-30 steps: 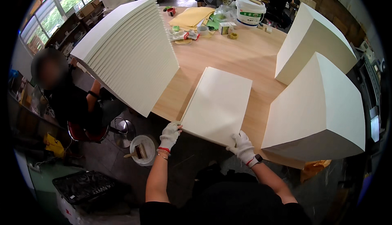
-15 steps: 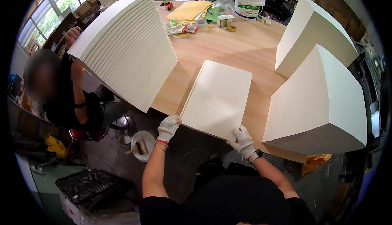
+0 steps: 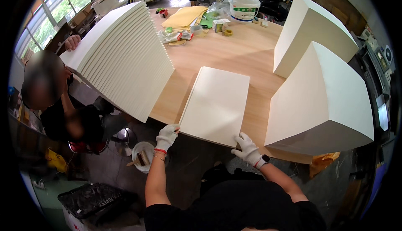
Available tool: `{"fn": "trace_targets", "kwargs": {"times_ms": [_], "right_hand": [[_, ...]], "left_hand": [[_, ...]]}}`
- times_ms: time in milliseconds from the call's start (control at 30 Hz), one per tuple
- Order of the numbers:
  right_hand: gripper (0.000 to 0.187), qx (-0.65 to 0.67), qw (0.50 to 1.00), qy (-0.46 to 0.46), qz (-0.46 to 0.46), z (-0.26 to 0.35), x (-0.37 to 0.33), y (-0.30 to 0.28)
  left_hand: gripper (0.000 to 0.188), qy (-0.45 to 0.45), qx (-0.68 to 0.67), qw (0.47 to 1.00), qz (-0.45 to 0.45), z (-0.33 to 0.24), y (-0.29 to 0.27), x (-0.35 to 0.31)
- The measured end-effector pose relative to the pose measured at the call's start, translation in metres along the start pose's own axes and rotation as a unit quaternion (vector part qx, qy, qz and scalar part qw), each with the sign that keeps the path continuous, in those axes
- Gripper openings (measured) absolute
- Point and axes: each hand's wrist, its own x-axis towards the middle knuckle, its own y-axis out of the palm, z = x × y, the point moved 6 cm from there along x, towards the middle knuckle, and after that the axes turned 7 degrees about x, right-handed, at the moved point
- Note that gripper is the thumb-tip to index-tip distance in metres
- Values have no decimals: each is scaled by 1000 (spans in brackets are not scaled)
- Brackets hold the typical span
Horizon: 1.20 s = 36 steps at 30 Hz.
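A low stack of white sheets (image 3: 215,105) lies near the front edge of the table, its left side showing layered edges. My left hand (image 3: 167,137), in a white knit glove, is closed on the stack's near left corner with the fingers curled. At the near right corner, my gloved right hand (image 3: 248,148) touches the stack, its thumb and fingers spread apart. To the left stands a tall stack of white paper bundles (image 3: 121,59) with stepped edges. On the right are two more tall white stacks, a nearer one (image 3: 318,101) and a farther one (image 3: 312,34).
On the table's (image 3: 226,51) far side are yellow envelopes (image 3: 184,17), gloves (image 3: 173,36), a tape roll (image 3: 227,33) and a white bucket (image 3: 243,7). A co-worker (image 3: 71,118) sits left, one hand on the tall stack. A pail with brushes (image 3: 143,157) stands on the floor.
My right hand's fingers have shifted slightly at the corner, while my left hand stays at its own. The co-worker's lower hand has left the tall stack and risen toward the head. The view has shifted a little.
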Motion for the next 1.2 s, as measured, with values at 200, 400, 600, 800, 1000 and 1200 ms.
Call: {"fn": "trace_targets", "kwargs": {"times_ms": [200, 400, 600, 800, 1000, 1200], "right_hand": [[35, 222, 965, 94, 105, -3, -57, -81], [21, 219, 953, -63, -201, 61, -140, -301], [22, -66, 756, -86, -646, 26, -233, -450], [24, -106, 830, 123, -534, -19, -247, -484], [37, -204, 829, -16, -521, 3, -221, -513], [40, -232, 813, -130, -518, 28, -193, -522]], "left_hand": [[30, -30, 105, 990, -92, -32, -32, 28], [28, 196, -26, 969, -148, -242, -92, 86], [32, 540, -42, 832, -118, -498, -102, 66], [30, 710, 36, 702, 30, -683, -61, 20], [15, 615, 194, 746, 166, -757, 36, 36], [12, 664, 145, 723, 123, -770, 70, 44]]}}
